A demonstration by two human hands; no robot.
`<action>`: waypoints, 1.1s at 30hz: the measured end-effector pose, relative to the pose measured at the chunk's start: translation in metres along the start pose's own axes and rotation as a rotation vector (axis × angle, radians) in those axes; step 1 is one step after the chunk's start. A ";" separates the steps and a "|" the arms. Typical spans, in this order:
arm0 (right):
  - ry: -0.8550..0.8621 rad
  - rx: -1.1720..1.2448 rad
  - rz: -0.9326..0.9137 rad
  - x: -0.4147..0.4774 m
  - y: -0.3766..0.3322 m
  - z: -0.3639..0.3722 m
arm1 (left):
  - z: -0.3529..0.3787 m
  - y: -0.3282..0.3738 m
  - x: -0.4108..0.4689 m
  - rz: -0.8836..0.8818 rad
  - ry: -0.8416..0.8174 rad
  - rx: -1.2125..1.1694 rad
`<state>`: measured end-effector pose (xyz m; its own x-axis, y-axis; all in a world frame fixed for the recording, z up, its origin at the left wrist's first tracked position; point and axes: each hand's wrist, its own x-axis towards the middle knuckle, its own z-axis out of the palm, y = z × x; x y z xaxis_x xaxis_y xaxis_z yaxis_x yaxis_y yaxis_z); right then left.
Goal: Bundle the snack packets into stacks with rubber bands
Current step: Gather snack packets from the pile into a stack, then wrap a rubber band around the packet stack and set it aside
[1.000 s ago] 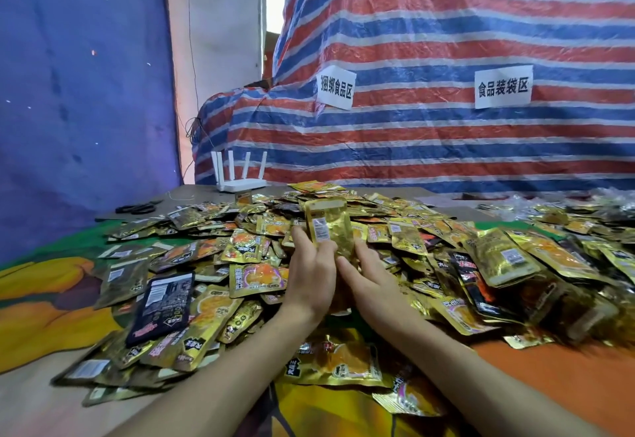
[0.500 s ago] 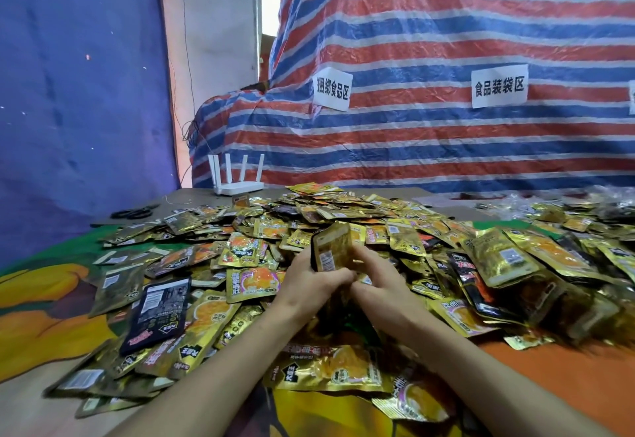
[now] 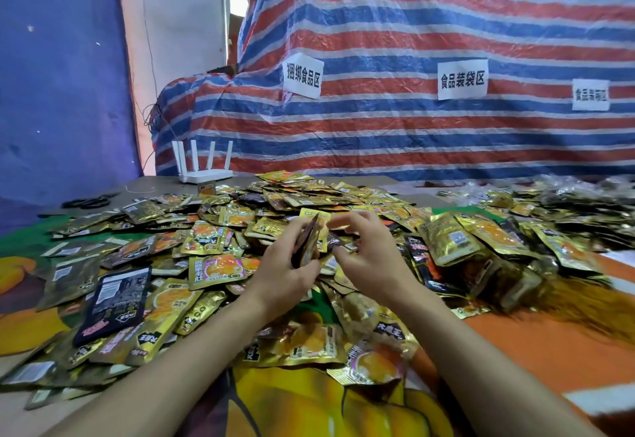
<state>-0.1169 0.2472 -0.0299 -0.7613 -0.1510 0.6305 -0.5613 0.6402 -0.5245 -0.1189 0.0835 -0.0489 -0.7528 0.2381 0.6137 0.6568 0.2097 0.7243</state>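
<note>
Standing on edge in the head view, a small stack of snack packets [image 3: 311, 242] is gripped by the curled fingers of the left hand [image 3: 287, 273]. It is held in front of the white router [image 3: 205, 170] and to its right, over the heap of loose packets [image 3: 216, 266]. The right hand [image 3: 372, 259] is held just beside the stack, its fingers bent and blurred; whether anything is pinched cannot be told. A pair of black scissors [image 3: 90, 201] is laid left of the router.

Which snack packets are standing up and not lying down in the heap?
The small stack that the left hand grips. It stands on edge, lifted above the pile, while the other packets lie loose in it.
</note>
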 end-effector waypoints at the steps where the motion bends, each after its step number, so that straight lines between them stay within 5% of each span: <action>1: 0.007 -0.050 -0.004 -0.005 0.000 -0.007 | 0.000 0.001 -0.001 0.026 -0.053 0.049; 8: -0.112 -0.617 0.239 -0.048 0.016 -0.098 | 0.007 0.002 -0.006 0.082 -0.319 0.318; 15: -0.386 -0.924 0.631 -0.066 0.054 -0.191 | 0.005 -0.001 -0.005 0.072 -0.326 0.289; 33: -0.163 -1.152 0.626 -0.079 0.082 -0.215 | -0.002 -0.013 -0.003 -0.011 -0.247 0.182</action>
<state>-0.0328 0.4732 0.0001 -0.8651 0.3663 0.3428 0.4312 0.8921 0.1351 -0.1256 0.0778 -0.0593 -0.7411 0.4535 0.4952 0.6626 0.3747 0.6485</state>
